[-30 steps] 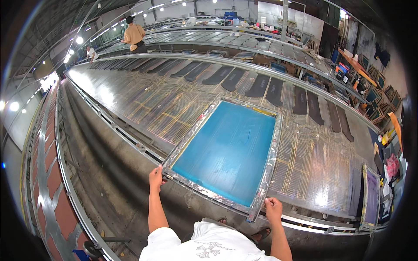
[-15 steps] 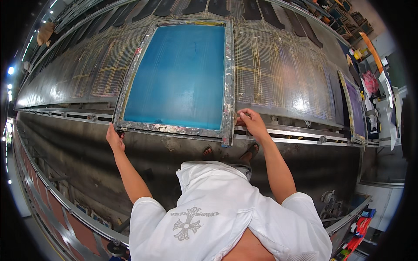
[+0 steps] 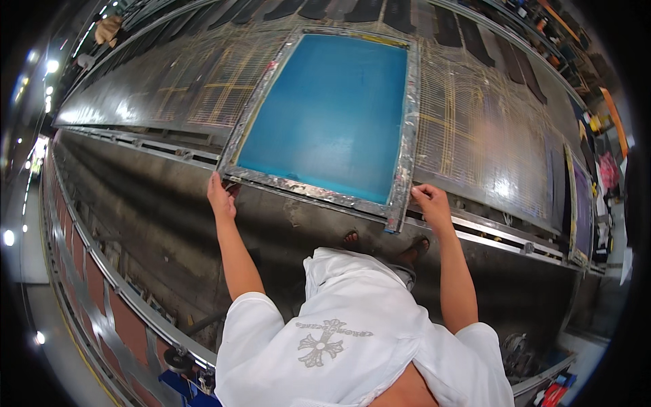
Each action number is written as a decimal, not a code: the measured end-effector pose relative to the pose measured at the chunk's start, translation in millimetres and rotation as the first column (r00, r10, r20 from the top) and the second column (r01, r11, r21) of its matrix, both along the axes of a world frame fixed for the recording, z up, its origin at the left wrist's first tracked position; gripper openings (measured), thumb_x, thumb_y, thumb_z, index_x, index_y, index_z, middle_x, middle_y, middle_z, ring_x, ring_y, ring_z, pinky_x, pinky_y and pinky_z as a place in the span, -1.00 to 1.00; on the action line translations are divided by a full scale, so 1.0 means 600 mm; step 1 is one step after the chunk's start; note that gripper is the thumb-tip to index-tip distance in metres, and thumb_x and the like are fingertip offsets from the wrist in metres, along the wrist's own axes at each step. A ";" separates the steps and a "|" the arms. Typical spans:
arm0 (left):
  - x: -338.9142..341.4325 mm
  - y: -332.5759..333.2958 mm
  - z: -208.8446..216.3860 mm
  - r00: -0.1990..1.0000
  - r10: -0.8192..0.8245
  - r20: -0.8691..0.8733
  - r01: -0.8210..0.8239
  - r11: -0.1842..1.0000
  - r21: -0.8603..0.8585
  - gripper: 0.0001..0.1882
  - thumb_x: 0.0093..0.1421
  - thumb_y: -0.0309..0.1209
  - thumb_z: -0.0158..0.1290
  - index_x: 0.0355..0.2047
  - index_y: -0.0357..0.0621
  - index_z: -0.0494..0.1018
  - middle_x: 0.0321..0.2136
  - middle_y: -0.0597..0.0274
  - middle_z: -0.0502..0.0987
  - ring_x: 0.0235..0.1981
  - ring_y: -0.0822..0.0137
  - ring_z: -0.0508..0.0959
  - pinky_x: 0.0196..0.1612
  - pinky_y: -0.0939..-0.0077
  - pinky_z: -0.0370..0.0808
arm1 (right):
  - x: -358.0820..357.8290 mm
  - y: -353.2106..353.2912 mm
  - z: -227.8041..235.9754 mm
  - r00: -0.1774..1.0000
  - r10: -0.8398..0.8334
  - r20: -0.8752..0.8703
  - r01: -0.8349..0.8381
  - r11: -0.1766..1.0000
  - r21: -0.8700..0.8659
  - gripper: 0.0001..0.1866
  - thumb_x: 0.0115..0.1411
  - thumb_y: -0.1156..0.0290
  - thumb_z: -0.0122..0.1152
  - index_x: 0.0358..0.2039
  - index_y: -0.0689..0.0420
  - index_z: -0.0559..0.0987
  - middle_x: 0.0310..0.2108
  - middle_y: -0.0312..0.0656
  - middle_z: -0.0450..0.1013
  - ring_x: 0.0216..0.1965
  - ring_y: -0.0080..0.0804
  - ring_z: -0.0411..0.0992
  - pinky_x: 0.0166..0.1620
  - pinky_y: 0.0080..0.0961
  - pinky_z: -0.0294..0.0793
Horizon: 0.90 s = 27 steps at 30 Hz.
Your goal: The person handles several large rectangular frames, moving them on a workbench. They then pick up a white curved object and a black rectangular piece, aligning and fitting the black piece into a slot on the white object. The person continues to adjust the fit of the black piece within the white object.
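gripping blue screen frame (image 3: 330, 112), left hand (image 3: 220, 197), right hand (image 3: 431, 204)

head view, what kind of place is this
Most likely a textile screen-printing workshop. Both hands, left hand and right hand, grip a metal-framed blue screen lying on a very long printing table, with dark printed panels laid in a row further along.

Bright turquoise-blue mesh in a paint-flecked silvery printing screen frame (image 3: 330, 115), grey printing table (image 3: 475, 136) gridded with yellow lines, dark rectangular panels (image 3: 400, 12) along its far edge, white shirt (image 3: 352, 346) with a grey ornate cross print, purple-tinted screen (image 3: 582, 210) far right
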<state>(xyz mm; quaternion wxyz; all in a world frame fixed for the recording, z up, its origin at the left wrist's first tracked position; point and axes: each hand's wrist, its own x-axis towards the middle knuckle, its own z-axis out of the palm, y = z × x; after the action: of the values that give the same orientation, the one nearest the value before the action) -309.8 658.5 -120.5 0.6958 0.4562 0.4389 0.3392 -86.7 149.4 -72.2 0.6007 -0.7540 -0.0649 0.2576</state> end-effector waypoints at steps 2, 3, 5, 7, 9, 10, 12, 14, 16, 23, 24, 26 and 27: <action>-0.008 -0.011 0.008 1.000 -0.006 0.021 0.006 1.000 -0.021 -0.57 0.40 0.00 0.00 0.05 -0.06 0.41 -0.28 0.23 0.50 -0.41 0.25 0.59 -0.38 0.38 0.48 | 0.003 -0.002 -0.002 0.994 -0.041 -0.102 0.056 0.987 0.150 -0.81 0.31 0.38 0.23 -0.22 0.25 0.64 -0.37 -0.31 0.57 -0.28 -0.58 0.49 -0.16 -0.61 0.44; -0.010 -0.016 0.012 1.000 0.008 0.019 -0.007 0.999 -0.035 -0.57 0.40 0.00 -0.01 0.04 -0.06 0.41 -0.29 0.23 0.50 -0.41 0.25 0.59 -0.38 0.38 0.47 | 0.009 -0.005 -0.002 0.984 -0.054 -0.172 0.078 0.987 0.138 -0.84 0.33 0.41 0.20 -0.21 0.23 0.63 -0.34 -0.32 0.58 -0.26 -0.58 0.50 -0.14 -0.62 0.44; -0.008 -0.024 0.019 1.000 0.004 0.027 -0.003 0.999 -0.041 -0.57 0.41 0.00 -0.01 0.02 -0.07 0.40 -0.30 0.23 0.49 -0.41 0.25 0.58 -0.37 0.39 0.45 | 0.015 -0.009 -0.006 0.989 0.010 -0.145 0.008 0.993 0.118 -0.83 0.33 0.40 0.20 -0.20 0.23 0.63 -0.32 -0.33 0.58 -0.26 -0.60 0.49 -0.14 -0.64 0.43; -0.008 -0.029 0.025 0.999 -0.022 0.044 0.023 0.999 -0.025 -0.58 0.41 0.01 -0.01 0.00 -0.07 0.40 -0.31 0.24 0.49 -0.41 0.26 0.58 -0.37 0.40 0.44 | 0.020 -0.011 -0.012 0.991 0.035 -0.128 -0.023 0.995 0.093 -0.84 0.33 0.40 0.21 -0.18 0.23 0.62 -0.31 -0.33 0.57 -0.28 -0.61 0.49 -0.15 -0.64 0.43; -0.005 -0.034 0.030 0.998 -0.033 0.049 0.034 0.999 -0.018 -0.56 0.40 0.01 -0.01 0.03 -0.07 0.36 -0.29 0.24 0.47 -0.41 0.24 0.58 -0.37 0.40 0.44 | 0.021 -0.009 -0.017 0.991 0.039 -0.124 -0.028 0.996 0.086 -0.84 0.32 0.40 0.22 -0.17 0.22 0.61 -0.31 -0.34 0.57 -0.30 -0.61 0.47 -0.16 -0.65 0.42; -0.003 -0.037 0.033 0.999 -0.020 0.027 0.021 0.999 -0.030 -0.55 0.40 0.02 -0.01 0.05 -0.07 0.35 -0.27 0.23 0.46 -0.41 0.24 0.58 -0.37 0.39 0.44 | 0.022 -0.007 -0.019 0.992 0.036 -0.118 -0.028 0.997 0.067 -0.85 0.32 0.40 0.23 -0.18 0.21 0.61 -0.32 -0.34 0.56 -0.30 -0.62 0.47 -0.16 -0.64 0.42; 0.005 -0.054 0.033 0.998 0.016 0.053 -0.017 1.000 0.015 -0.46 0.37 0.08 0.01 0.10 -0.06 0.30 -0.24 0.22 0.45 -0.41 0.21 0.57 -0.39 0.40 0.43 | 0.019 -0.007 -0.020 0.991 0.033 -0.131 -0.028 0.999 0.039 -0.87 0.31 0.40 0.24 -0.21 0.19 0.60 -0.33 -0.35 0.55 -0.30 -0.62 0.45 -0.16 -0.64 0.41; 0.012 -0.087 0.032 0.996 0.073 0.045 -0.071 0.997 -0.043 -0.38 0.33 0.15 0.03 0.14 -0.04 0.24 -0.21 0.21 0.42 -0.41 0.19 0.57 -0.40 0.40 0.42 | 0.015 -0.011 -0.019 0.997 0.061 -0.054 -0.058 0.997 0.055 -0.88 0.30 0.41 0.25 -0.23 0.18 0.60 -0.34 -0.37 0.53 -0.30 -0.62 0.43 -0.16 -0.63 0.41; 0.015 -0.146 0.027 0.993 0.112 0.040 -0.103 0.980 -0.172 -0.30 0.29 0.21 0.05 0.18 -0.02 0.19 -0.20 0.19 0.40 -0.41 0.17 0.56 -0.41 0.40 0.42 | 0.008 -0.016 -0.018 0.997 0.059 0.054 -0.061 0.998 0.025 -0.89 0.30 0.42 0.25 -0.24 0.18 0.59 -0.35 -0.37 0.52 -0.30 -0.63 0.41 -0.16 -0.61 0.40; 0.031 -0.413 0.025 0.781 -0.597 0.183 0.624 0.735 -0.268 -0.33 0.34 0.25 -0.10 -0.24 -0.22 0.49 -0.48 0.14 0.55 -0.42 0.07 0.69 -0.43 0.44 0.63 | 0.002 -0.019 -0.022 0.997 0.041 0.066 -0.043 0.999 0.031 -0.90 0.30 0.49 0.21 -0.21 0.21 0.55 -0.34 -0.37 0.50 -0.28 -0.63 0.41 -0.16 -0.62 0.40; 0.042 -0.428 0.027 0.746 -0.633 0.207 0.666 0.706 -0.241 -0.37 0.35 0.19 -0.04 -0.23 -0.26 0.50 -0.46 0.12 0.57 -0.41 0.09 0.69 -0.42 0.45 0.63 | 0.001 -0.020 -0.021 0.996 0.035 0.084 -0.040 0.998 0.051 -0.91 0.30 0.49 0.21 -0.22 0.21 0.55 -0.35 -0.37 0.50 -0.30 -0.63 0.40 -0.17 -0.60 0.41; 0.064 -0.433 0.031 0.753 -0.654 0.073 0.652 0.729 -0.208 -0.44 0.36 0.09 0.02 -0.28 -0.28 0.51 -0.45 0.10 0.59 -0.41 0.13 0.70 -0.41 0.45 0.63 | -0.003 -0.016 -0.020 0.996 0.006 0.089 -0.013 0.997 0.080 -0.91 0.29 0.49 0.20 -0.23 0.22 0.55 -0.38 -0.36 0.50 -0.32 -0.62 0.40 -0.18 -0.57 0.43; 0.068 -0.434 0.033 0.754 -0.656 0.005 0.646 0.740 -0.187 -0.48 0.36 0.04 0.05 -0.30 -0.28 0.51 -0.44 0.09 0.60 -0.40 0.15 0.70 -0.40 0.46 0.63 | -0.010 -0.016 -0.019 0.982 0.007 0.189 -0.010 1.000 0.017 -0.91 0.29 0.49 0.19 -0.23 0.22 0.55 -0.39 -0.32 0.51 -0.33 -0.58 0.42 -0.19 -0.53 0.44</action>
<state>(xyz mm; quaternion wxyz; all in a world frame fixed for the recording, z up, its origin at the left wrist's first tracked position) -268.9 397.9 -100.8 0.7944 0.5270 0.3013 0.0205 -92.8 140.0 -83.7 0.5973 -0.7695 -0.1271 0.1869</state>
